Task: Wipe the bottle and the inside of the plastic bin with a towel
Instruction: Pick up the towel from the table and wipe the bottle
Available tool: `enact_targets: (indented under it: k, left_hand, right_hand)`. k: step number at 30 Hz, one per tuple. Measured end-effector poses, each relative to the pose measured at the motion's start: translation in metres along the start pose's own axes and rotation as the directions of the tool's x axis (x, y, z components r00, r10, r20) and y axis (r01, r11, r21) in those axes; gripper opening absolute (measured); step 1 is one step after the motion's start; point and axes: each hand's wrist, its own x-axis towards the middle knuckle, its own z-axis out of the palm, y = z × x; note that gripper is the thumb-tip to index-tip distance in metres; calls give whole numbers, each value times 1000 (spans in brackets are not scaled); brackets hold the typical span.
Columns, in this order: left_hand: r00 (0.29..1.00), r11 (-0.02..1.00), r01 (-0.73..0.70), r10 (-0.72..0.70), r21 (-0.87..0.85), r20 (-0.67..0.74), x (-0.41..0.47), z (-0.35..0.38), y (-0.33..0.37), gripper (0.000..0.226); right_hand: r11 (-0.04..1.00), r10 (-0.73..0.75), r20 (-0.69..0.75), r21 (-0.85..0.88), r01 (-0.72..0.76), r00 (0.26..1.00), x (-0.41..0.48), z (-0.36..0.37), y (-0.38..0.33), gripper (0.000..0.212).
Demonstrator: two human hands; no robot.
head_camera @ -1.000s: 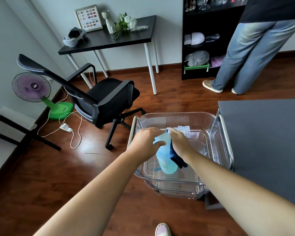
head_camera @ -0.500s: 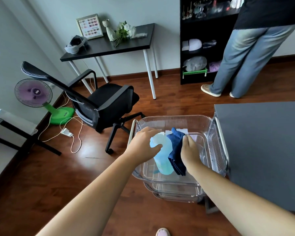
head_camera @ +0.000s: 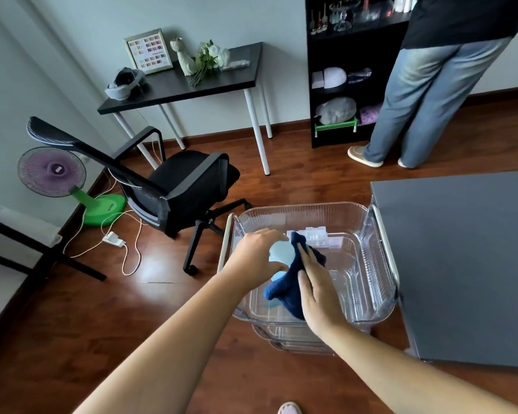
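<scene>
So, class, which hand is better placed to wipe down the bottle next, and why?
Right. The right hand lies flat on the blue towel, pressing it against the bottle; the left hand grips the bottle's top, steadying it in the clear bin.

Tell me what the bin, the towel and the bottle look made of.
The bin: clear hard plastic, glossy, ribbed walls, floor showing through. The towel: soft dark blue cloth, matte and fuzzy, hanging in folds. The bottle: pale blue, probably plastic, smooth with a dull sheen; mostly covered.
</scene>
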Motion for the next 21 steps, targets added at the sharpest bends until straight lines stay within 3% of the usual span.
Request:
enact_targets:
  k: [2, 7, 10, 12, 14, 17, 19, 21]
  left_hand:
    - [1000, 1000, -6, 6, -28, -1, 2, -1, -2, 55]
    - [1000, 999, -8, 9, -54, 16, 4, -4, -7, 53]
    - [999, 999, -27, 28, -36, 22, 2, -2, -9, 54]
    - [999, 999, -31, 32, -38, 24, 2, -1, -10, 55]
    - [999, 999, -37, 38, -32, 24, 2, -1, -9, 55]
    - [999, 999, -42, 42, -22, 19, 4, -1, -9, 54]
    - [999, 999, -31, 32, -34, 8, 4, -1, -9, 54]
    - [999, 999, -34, 33, -34, -7, 5, 0, -9, 54]
  right_hand:
    - [993, 35, 26, 115, -38, 999, 22, -1, -2, 42]
    - [918, 241, 315, 232, -321, 918, 76, -5, -9, 34]
    - [908, 157, 191, 358, -218, 969, 45, 3, 2, 31]
    - [943, 64, 51, 325, -77, 997, 13, 14, 10, 38]
    - [958, 69, -26, 282, -59, 997, 7, 17, 8, 39]
    - [925, 169, 68, 334, -182, 983, 41, 13, 2, 34]
    - [892, 284, 213, 298, -339, 935, 73, 6, -3, 35]
    - [867, 327, 278, 292, -404, 903, 85, 3, -4, 36]
